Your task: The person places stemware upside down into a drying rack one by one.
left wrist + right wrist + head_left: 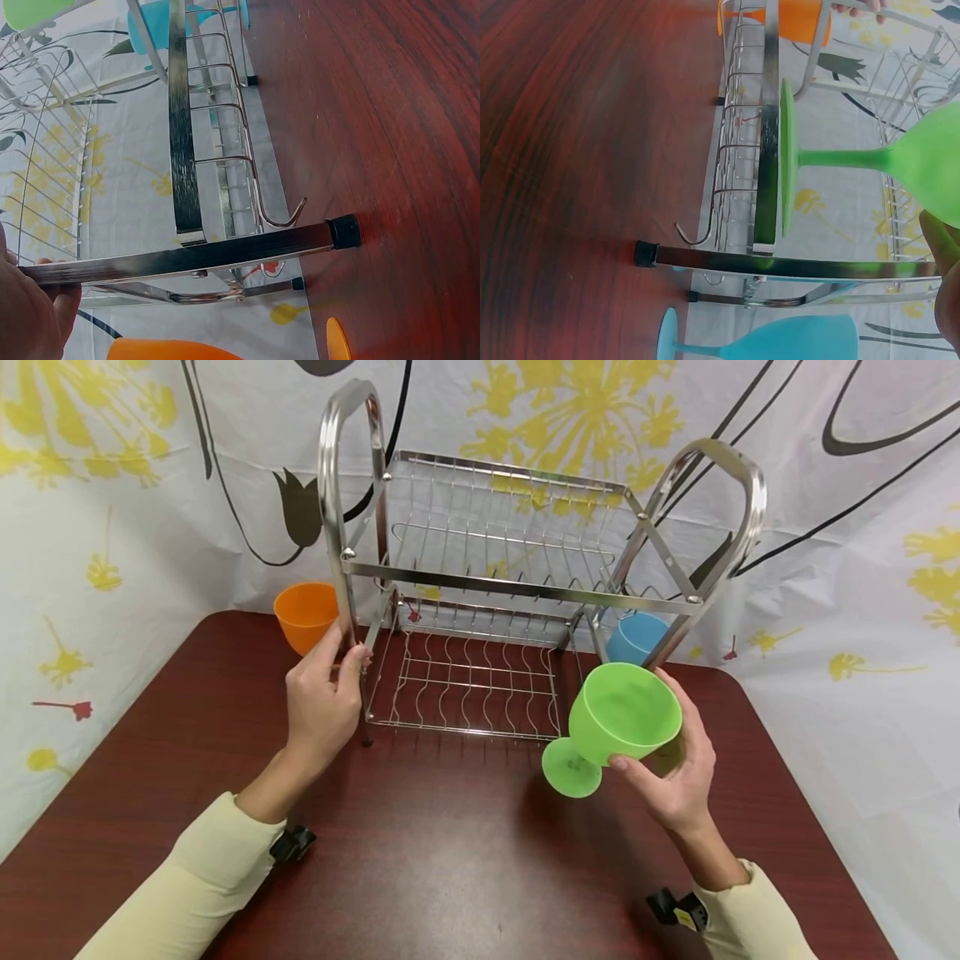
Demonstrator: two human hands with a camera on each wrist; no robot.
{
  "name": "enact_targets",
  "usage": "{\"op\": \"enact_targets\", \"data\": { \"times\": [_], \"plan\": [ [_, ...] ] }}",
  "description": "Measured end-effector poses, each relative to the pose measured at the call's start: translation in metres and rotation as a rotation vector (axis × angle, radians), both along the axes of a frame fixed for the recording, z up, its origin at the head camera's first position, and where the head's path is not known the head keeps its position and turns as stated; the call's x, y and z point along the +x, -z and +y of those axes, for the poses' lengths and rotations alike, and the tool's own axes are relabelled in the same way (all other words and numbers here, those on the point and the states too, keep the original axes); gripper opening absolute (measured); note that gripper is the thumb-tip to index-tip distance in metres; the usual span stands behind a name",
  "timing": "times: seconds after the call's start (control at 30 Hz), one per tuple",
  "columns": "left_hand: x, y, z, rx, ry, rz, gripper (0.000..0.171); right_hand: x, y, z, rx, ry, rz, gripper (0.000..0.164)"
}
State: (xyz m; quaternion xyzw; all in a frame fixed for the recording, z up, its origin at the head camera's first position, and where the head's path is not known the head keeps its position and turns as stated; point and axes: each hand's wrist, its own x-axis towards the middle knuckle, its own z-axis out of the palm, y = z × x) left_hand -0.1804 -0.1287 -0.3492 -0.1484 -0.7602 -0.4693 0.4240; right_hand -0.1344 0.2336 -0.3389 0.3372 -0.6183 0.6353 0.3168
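A two-tier metal dish rack [517, 587] stands on the dark wooden table. My left hand [324, 697] grips its left front upright between thumb and fingers. In my right hand [686, 777] is a green plastic goblet [626, 710], held by the bowl near the rack's right front upright. The goblet tilts, its mouth up and its round foot towards the lower left. The right wrist view shows its stem and foot [787, 161] in front of the rack's lower tier. Both tiers of the rack hold no dishes.
An orange goblet [303, 614] stands left of the rack, partly behind its upright. To the right is a blue goblet [795, 341], partly hidden by the rack in the head view. Patterned white cloth [847, 610] hangs around the table's back and sides.
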Motion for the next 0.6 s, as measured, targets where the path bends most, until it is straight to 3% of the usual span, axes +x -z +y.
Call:
{"op": "enact_targets", "data": {
  "times": [0.17,0.6],
  "plan": [
    [0.0001,-0.0003,0.0024,0.016,-0.037,0.025,0.027,-0.0004,-0.0028,-0.0037,0.006,-0.011,0.009,0.091],
    [0.0017,0.0005,0.0078,0.107,-0.055,0.053,0.035,-0.0057,-0.0081,-0.0105,0.039,0.035,0.068,0.096]
  ]
}}
